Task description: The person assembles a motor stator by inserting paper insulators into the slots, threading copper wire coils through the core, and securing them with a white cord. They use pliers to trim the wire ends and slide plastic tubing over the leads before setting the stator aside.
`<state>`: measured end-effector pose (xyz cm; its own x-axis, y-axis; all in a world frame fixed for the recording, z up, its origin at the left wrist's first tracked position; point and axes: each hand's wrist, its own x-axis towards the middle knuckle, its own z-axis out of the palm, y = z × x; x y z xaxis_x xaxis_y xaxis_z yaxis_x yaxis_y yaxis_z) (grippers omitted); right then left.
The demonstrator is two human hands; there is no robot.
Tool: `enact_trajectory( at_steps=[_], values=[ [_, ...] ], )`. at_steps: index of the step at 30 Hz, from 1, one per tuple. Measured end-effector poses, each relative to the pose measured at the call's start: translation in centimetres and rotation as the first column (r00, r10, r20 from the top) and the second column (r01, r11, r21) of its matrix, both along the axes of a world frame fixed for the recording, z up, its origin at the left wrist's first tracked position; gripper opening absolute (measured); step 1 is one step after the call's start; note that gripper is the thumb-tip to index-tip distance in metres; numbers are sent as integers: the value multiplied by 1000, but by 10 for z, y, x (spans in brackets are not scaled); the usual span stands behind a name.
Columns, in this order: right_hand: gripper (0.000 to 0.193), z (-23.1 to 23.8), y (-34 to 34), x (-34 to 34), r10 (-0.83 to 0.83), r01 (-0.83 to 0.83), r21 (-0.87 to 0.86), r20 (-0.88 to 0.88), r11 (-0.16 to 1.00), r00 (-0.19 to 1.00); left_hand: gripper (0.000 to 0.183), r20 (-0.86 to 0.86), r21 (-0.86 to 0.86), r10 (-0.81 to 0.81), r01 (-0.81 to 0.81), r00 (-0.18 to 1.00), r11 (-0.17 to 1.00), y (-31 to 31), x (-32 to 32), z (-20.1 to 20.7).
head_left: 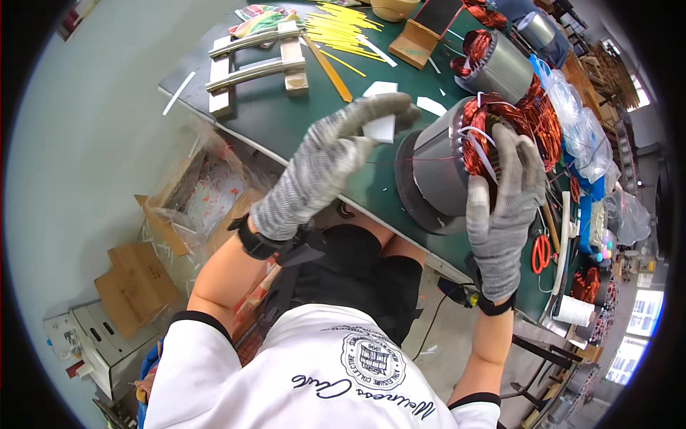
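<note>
My left hand (332,154), in a grey knit glove, hovers over the near table edge. Its fingers stretch to the right with the thumb apart. Behind them a white sheet piece (379,130) shows above and below the fingers; contact with it cannot be made out. A grey motor stator (439,164) lies tilted on a dark round base (411,189), its red copper windings (475,154) facing right. White sleeving (480,136) loops over the windings. My gloved right hand (504,207) rests against the winding end, fingers spread and extended, partly hiding the opening.
Another wound stator (500,68) stands behind. A wooden frame (259,68), yellow strips (339,28) and a wooden stick (329,68) lie at the back left. Red-handled scissors (541,254) and a white thread spool (574,311) are at right. Below left sits a lined scrap box (214,186).
</note>
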<state>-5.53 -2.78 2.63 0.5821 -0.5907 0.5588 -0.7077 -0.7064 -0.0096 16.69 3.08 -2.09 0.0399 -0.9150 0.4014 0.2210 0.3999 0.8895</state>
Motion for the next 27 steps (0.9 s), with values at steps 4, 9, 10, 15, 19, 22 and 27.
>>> enact_trajectory(
  at_steps=[4,9,10,15,19,22,27],
  values=[
    [20,-18,-12,2,31,-1,-120,251,993,968,59,113,-82,68,-59,991,995,-3,11,-2],
    [10,-31,-26,-17,132,-103,-89,458,991,879,35,-132,121,32,-16,991,992,1,15,2],
    [16,-30,-28,-21,145,-124,-77,449,989,882,35,-135,159,69,-48,988,986,2,16,3],
    [18,-16,-24,-32,-39,-205,340,593,918,804,24,604,-336,664,-615,440,713,9,8,6],
    [14,-4,-25,-39,43,-187,416,330,890,943,23,434,-367,714,-615,550,698,21,-20,1],
    [30,0,-26,-46,207,-230,296,107,927,972,21,228,60,402,-425,887,903,33,-42,-1],
    [33,3,-27,-53,302,-291,173,-42,941,952,19,313,-181,427,-388,848,904,22,-75,-6]
  ],
)
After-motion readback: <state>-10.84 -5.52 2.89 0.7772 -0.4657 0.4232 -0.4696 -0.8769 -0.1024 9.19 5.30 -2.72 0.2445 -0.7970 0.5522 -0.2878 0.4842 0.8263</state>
